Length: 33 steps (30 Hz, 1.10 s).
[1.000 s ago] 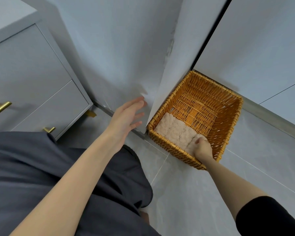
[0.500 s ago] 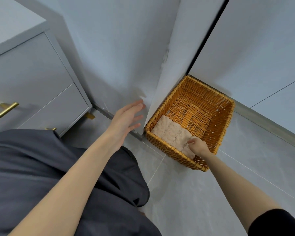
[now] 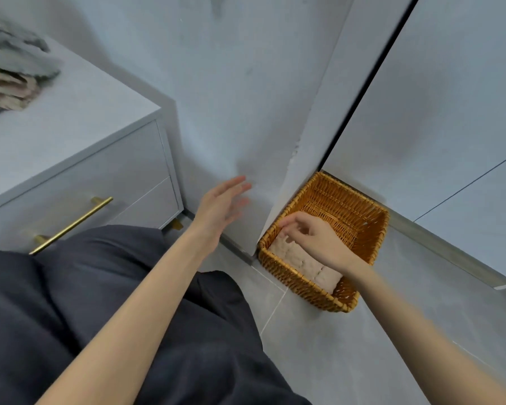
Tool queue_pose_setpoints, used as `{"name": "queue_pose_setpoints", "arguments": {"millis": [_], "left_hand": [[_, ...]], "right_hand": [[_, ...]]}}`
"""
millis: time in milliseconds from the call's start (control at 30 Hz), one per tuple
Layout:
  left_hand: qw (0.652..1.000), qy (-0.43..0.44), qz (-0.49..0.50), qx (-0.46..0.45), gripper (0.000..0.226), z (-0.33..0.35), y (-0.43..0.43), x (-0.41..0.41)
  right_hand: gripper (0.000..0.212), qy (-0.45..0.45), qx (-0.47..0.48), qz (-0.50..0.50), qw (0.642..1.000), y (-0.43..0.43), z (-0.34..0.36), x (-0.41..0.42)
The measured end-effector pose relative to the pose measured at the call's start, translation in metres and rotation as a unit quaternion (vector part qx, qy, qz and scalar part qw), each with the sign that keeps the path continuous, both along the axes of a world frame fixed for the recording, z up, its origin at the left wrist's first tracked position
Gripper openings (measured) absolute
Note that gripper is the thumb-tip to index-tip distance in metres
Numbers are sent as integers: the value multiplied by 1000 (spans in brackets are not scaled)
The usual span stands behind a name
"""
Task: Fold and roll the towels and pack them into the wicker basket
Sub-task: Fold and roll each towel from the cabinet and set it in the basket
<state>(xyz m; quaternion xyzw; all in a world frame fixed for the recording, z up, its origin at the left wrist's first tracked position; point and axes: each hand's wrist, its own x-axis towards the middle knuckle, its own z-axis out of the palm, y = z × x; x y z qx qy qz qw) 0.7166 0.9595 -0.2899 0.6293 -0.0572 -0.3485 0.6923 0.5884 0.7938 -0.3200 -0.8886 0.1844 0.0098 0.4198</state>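
Woven glossy amber cane on the wicker basket (image 3: 292, 280), nubbly beige terry cloth on the rolled towels (image 3: 303, 260) inside, smooth matt grey on the cabinet (image 3: 79, 112), brushed gold metal on its handle (image 3: 72, 226).

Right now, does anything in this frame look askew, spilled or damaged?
Nothing spilled. The rolled towels lie in a neat row inside the wicker basket. Only the wall corner above it looks chipped, its edge ragged.

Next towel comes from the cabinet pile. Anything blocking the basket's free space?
Only the right hand, hovering over the wicker basket. The rolled towels fill just its near side; the far part shows bare weave. The pile lies uncovered on the cabinet.
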Motion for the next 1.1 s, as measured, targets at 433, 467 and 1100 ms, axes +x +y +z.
{"name": "queue_pose_setpoints", "arguments": {"millis": [433,467,1100], "left_hand": [[971,-165,170,-31,27,117,113,67],[966,-182,185,-21,27,123,127,70],[859,-239,245,382,33,73,348,88]], "right_hand": [[17,-153,-33,126,980,98,142,122],[16,-162,-29,136,977,107,152,132],[28,-267,-104,296,911,284,202,286]]}}
